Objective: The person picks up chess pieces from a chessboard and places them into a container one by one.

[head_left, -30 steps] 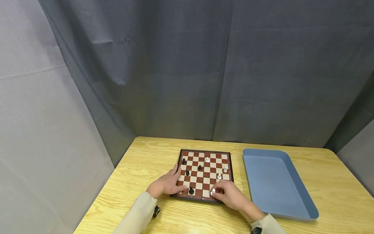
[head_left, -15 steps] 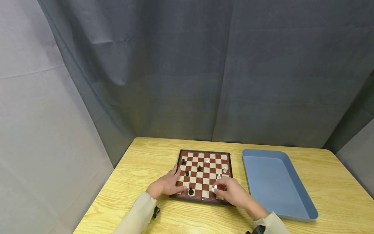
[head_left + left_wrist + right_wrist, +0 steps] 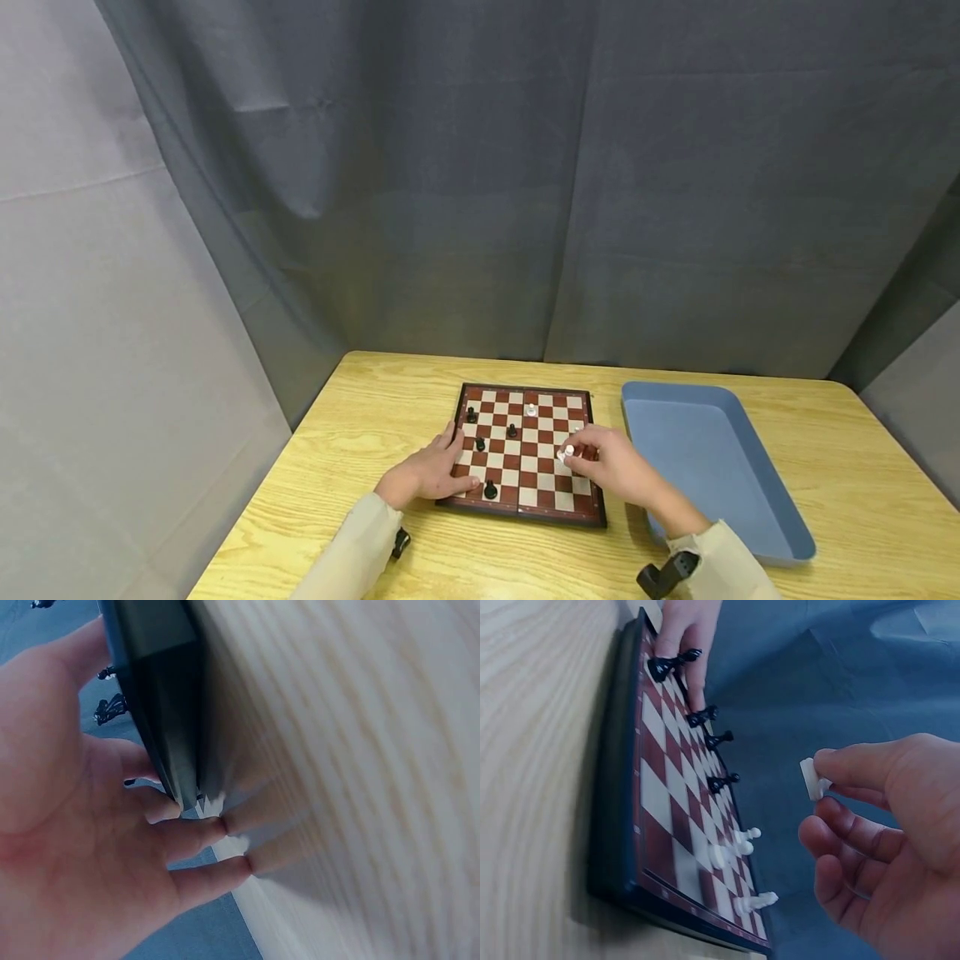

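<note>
My right hand (image 3: 611, 462) pinches a white chess piece (image 3: 810, 780) between thumb and fingers, raised over the right half of the chessboard (image 3: 543, 481). Its exact kind is hard to make out. My left hand (image 3: 429, 472) rests along the board's left edge with fingers stretched out and the thumb over the near left corner. In the left wrist view, its fingertips touch the tabletop beside the board. A black chess piece (image 3: 491, 490) stands close to that thumb. White pieces stand on the board's right half, including one near the right edge (image 3: 757, 902); my right hand partly hides some in the head view.
A shallow blue tray (image 3: 712, 467) lies right of the board, with my right forearm crossing its near left side. More black pieces (image 3: 512, 431) stand on the left half. The wooden table (image 3: 405, 383) backs onto a grey curtain (image 3: 480, 208).
The right hand has lifted the white piece from the near side of the board and carried it to the right and away from me. The left hand has stayed in place.
</note>
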`<state>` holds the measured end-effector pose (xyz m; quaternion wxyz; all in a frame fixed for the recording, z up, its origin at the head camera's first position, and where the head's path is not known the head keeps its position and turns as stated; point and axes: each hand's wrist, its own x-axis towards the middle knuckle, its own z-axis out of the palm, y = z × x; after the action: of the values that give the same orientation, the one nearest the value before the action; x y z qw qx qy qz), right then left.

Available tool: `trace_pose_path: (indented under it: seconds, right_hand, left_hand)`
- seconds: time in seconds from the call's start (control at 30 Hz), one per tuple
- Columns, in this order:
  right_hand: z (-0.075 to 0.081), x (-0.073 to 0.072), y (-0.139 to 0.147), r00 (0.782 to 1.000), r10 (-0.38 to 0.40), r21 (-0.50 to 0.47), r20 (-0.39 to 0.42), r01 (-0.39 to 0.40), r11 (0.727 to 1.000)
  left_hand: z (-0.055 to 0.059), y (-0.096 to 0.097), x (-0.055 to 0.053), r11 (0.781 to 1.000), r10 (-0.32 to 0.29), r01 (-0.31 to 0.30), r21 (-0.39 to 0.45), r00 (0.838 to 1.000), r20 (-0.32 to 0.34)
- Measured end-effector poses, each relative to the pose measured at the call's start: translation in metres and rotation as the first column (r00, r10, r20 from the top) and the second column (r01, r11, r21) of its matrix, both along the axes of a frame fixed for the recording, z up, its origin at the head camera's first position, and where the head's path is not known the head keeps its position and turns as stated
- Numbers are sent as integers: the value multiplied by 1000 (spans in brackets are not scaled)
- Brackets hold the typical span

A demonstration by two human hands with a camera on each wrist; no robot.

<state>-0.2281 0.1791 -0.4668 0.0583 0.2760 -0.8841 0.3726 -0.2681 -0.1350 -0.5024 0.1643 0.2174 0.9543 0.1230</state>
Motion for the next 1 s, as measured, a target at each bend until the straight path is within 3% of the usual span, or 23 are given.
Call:
trace_pose_path:
  seconds: [0.2, 0.73, 1.0]
  right_hand:
    - [6, -5, 12, 998, -35, 4, -43, 35, 999]
    - [16, -28, 49, 984, -177, 88, 15, 175, 981]
    - [15, -37, 68, 975, -211, 85, 63, 205, 975]
  left_hand:
    - [1, 1, 0, 1000, -7, 7, -3, 1000, -2]
    - [2, 0, 1, 1000, -13, 13, 3, 1000, 3]
    - [4, 1, 3, 1000, -10, 10, 4, 1000, 11]
